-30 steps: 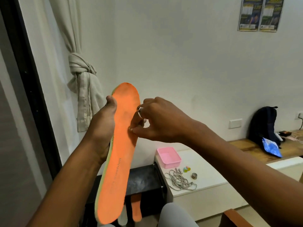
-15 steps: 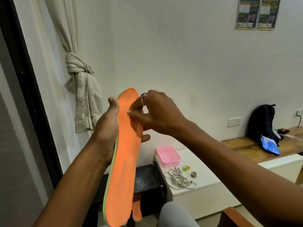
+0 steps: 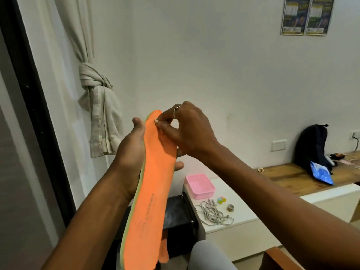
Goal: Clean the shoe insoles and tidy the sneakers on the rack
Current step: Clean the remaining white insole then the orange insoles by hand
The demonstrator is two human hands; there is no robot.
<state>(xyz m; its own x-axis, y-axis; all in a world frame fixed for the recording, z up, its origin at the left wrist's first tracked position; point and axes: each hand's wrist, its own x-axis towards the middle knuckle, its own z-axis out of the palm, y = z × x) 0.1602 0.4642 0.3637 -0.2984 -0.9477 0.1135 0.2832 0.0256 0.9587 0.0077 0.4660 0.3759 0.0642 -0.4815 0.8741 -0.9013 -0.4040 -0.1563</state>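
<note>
Two hands are sharing one orange insole (image 3: pixel 153 182), which is standing nearly upright in the air. The left hand (image 3: pixel 132 152) is gripping it at mid-length, with the thumb lying along one edge and the fingertips (image 3: pixel 179 165) curling round the other. The right hand (image 3: pixel 187 133) is pinching thumb and forefinger together on the cloth face just above the left thumb, at the toe end. Whether any speck is sitting in that pinch is too small to tell. Pulling hard there is risking a lifted top cloth, since the green foam edge is showing right beside the pinch. The long heel part is hanging unsupported below the left fingers, so a sharp tug is likely to be bending it or twisting it out of the grip. A line of print is running lengthwise below the left fingers, but blur is making it unreadable. Two posters (image 3: pixel 305 15) are hanging high above the right fingers, their writing too small to read.
</note>
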